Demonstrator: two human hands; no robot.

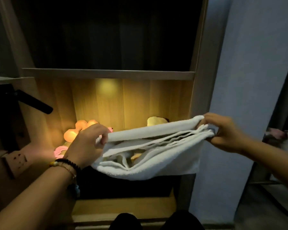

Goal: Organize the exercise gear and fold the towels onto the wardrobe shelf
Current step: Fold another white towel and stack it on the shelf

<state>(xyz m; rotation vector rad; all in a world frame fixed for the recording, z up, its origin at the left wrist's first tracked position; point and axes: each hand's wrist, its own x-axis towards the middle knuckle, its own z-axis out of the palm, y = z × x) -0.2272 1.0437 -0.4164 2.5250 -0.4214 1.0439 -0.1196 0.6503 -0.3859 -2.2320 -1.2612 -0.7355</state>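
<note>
The folding step is in hand: one white towel hangs in several layers in front of the lit wardrobe shelf, stretched between the left hand and right hand, each hand's fingers pinching an end. Next, I judge, it needs lowering flat onto the shelf's right side. Far left sit two orange dumbbells; one folded item lies far right.

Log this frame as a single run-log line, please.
stage: folding | left hand: grips towel left end | right hand: grips right end | towel: held before lit shelf | dumbbell: on shelf
</note>
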